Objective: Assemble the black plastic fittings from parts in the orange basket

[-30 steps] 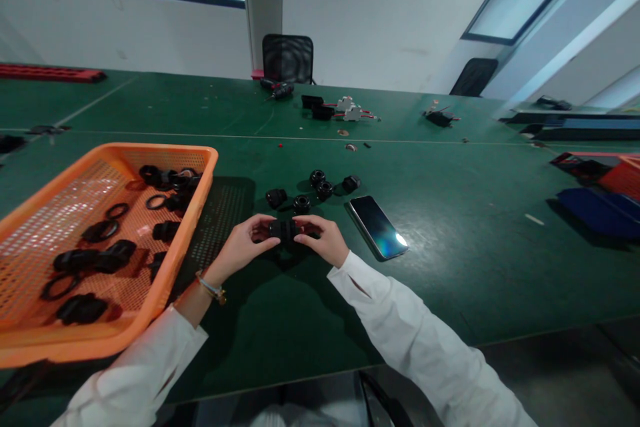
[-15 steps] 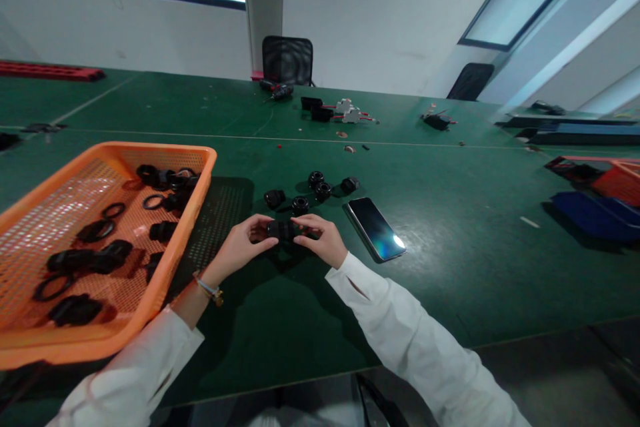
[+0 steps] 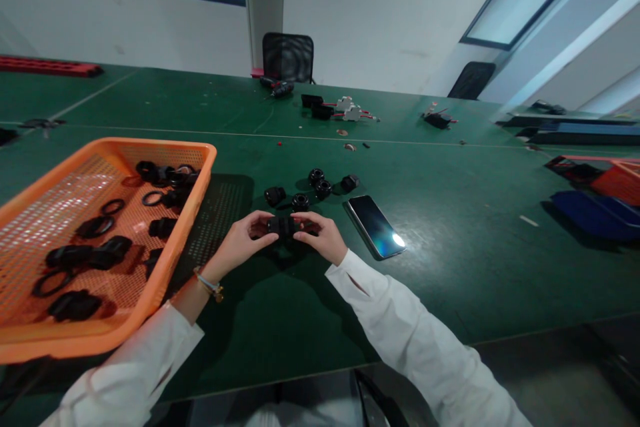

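My left hand (image 3: 247,239) and my right hand (image 3: 321,235) pinch a black plastic fitting (image 3: 283,227) between them, just above the green table. The left fingers grip its left end, the right fingers its right end; fingertips hide part of it. Just beyond my hands lie several loose black fittings, among them one at the left (image 3: 275,196), a ring-faced one (image 3: 300,202) and one at the right (image 3: 349,183). A phone (image 3: 376,227) lies face up to the right of my right hand.
An orange basket (image 3: 107,345) with black parts and rings stands at the left. Farther back on the green table (image 3: 440,227) are a power drill (image 3: 281,89) and wired white parts (image 3: 352,112). A blue tray (image 3: 597,215) is at the right.
My right fingers have closed in on the right end of the fitting. The rest of the scene looks almost the same, with a slight shift of the view.
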Tool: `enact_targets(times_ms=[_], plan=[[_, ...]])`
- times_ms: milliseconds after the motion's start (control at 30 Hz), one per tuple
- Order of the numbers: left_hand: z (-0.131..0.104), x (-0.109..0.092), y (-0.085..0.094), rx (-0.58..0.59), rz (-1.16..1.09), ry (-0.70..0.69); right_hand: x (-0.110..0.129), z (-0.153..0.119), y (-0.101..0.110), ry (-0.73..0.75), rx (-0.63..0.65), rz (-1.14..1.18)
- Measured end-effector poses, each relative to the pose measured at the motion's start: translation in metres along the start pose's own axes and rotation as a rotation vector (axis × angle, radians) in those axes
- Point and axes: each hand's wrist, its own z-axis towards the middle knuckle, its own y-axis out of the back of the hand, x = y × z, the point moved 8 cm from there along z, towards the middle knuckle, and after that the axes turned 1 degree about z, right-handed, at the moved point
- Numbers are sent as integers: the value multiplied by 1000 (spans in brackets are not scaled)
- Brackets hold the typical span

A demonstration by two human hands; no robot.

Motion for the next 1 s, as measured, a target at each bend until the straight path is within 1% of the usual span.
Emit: enact_targets(times_ms=[533, 800, 1000], plan=[[-1, 1, 2, -13, 10, -4, -4, 0, 0, -18, 3, -32], [1, 2, 1, -12, 9, 8, 6, 0, 1, 51, 13, -86], [0, 0, 0, 0, 2, 0, 9, -1, 1, 52, -15, -113]])
